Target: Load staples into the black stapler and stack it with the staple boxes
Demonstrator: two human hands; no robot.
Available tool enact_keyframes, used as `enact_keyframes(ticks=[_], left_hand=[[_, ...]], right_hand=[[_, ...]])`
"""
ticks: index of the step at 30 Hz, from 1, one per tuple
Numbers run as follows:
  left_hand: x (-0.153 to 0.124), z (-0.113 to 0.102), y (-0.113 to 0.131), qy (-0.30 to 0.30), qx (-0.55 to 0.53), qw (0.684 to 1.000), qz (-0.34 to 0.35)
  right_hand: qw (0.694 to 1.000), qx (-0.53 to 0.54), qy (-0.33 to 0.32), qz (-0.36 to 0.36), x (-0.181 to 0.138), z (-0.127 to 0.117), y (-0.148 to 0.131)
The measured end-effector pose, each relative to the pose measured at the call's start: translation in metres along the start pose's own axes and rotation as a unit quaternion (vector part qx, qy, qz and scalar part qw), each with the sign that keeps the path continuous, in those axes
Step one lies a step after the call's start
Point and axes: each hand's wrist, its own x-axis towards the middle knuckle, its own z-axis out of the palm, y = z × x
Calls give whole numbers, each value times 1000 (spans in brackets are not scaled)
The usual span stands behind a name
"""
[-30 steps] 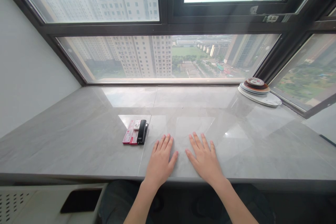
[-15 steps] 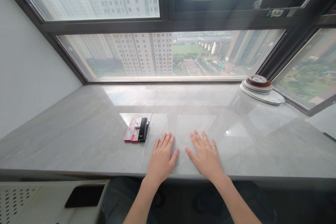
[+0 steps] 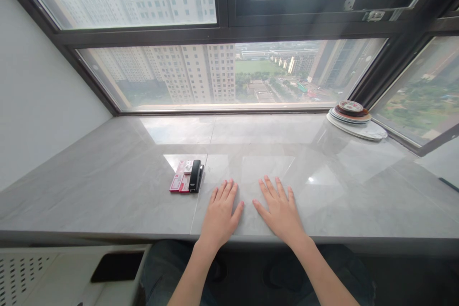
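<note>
My left hand lies flat on the grey stone sill, fingers stretched out and holding nothing. Also palm down on the sill, a little to the right, is my right hand with its fingers spread. To the left of my left hand, and apart from it, a black stapler rests beside a red and white box. A small white and grey box sits against the stapler's left side, partly on the red one.
A stack of plates on a white marbled board stands at the far right by the window frame. A white perforated cabinet with a dark panel is below the sill at left. A dark thin object shows at the right edge.
Both hands keep their place on the sill. Only the camera view has shifted very slightly.
</note>
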Motion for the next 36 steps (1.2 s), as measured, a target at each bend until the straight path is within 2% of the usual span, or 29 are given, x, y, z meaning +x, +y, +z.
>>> enact_keyframes(ticks=[22, 28, 32, 35, 36], left_hand=[[0, 0, 0, -1, -8, 1000, -3], [1, 3, 1, 12, -7, 1000, -2], [2, 4, 2, 21, -11, 1000, -1], [1, 7, -3, 12, -24, 999, 17], [0, 10, -6, 11, -32, 999, 20]], right_hand=[[1000, 8, 5, -4, 0, 2, 2], [998, 57, 27, 7, 4, 2, 3], [981, 179, 32, 61, 33, -13, -25], [947, 319, 6, -27, 65, -26, -75], [942, 331, 1, -50, 76, -28, -94]])
